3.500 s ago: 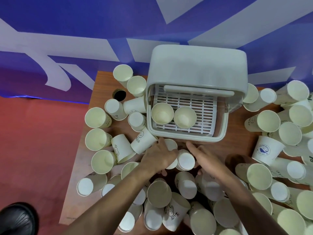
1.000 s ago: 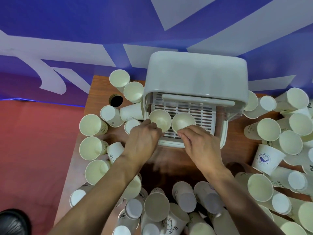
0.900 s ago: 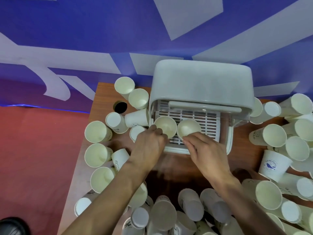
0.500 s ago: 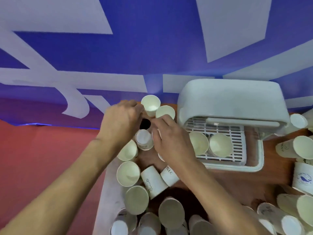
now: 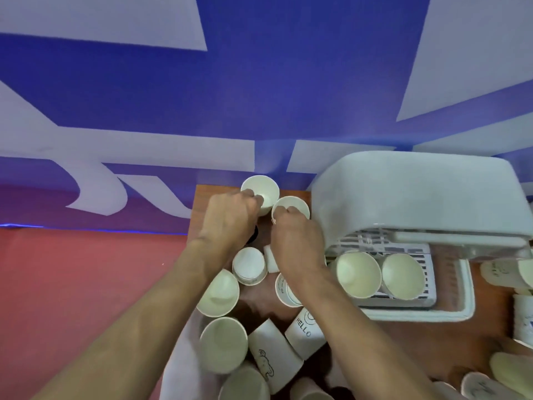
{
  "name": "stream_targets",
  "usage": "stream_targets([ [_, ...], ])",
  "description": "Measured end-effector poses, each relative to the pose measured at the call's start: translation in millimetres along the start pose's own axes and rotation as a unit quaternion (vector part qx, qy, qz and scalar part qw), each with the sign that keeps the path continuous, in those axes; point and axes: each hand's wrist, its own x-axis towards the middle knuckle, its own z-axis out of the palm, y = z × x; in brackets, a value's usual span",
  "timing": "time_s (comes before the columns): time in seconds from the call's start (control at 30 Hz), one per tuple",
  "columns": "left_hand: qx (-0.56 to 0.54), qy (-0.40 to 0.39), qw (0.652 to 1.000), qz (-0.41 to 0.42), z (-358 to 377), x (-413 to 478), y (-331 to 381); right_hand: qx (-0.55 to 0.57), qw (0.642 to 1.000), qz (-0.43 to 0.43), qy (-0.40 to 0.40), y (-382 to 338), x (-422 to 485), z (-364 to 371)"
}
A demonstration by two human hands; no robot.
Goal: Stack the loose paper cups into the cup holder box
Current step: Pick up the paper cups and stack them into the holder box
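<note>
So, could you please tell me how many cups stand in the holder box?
2: left cup on the slatted rack, right cup beside it, both mouth up. Each may be a nested stack; the lid may hide more.

The wall [image 5: 259,96] is painted blue with big pale shapes. The floor [image 5: 72,284], at the left, is coloured red. The table [image 5: 418,342] is coloured brown. Each paper cup [image 5: 222,345] is coloured pale cream. Dark letters are printed on the HELLO cup [image 5: 304,333]. The cup holder box [image 5: 403,192] is coloured pale grey.
</note>
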Motion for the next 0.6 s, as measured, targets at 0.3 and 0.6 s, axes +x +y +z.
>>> stream_targets([
  [0.3,-0.076,0.071,0.993,-0.051,-8.6,-20.5,-14.7,-0.055,0.989,-0.089,0.109,12.1,-11.3,-4.6],
  [0.6,-0.141,0.184,0.966,-0.111,-121.0,-112.2,34.5,0.244,0.936,-0.127,0.219,53.8,-116.6,-82.5],
])
